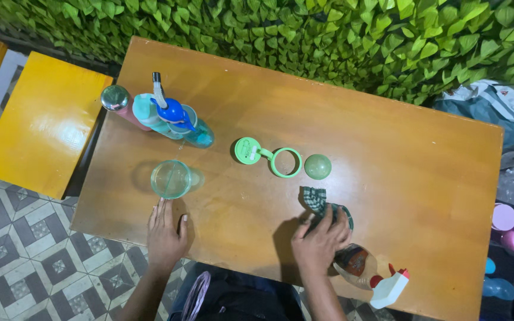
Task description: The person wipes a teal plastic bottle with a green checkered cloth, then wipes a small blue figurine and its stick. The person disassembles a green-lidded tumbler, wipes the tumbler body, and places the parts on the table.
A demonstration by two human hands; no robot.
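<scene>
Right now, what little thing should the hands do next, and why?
Probably slide the left hand forward to steady the clear cup. It lies flat on the table just short of that cup, while the right hand already presses on the checked cloth, ready to wipe.

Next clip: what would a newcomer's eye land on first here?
Likely the green pieces at the middle of the wooden table: a flip lid with ring and a small dome cap beside it. Just below, the right hand presses a checked cloth onto the tabletop, a spray bottle lying by the wrist. The left hand rests flat near an open clear tumbler; capped bottles stand behind.
</scene>
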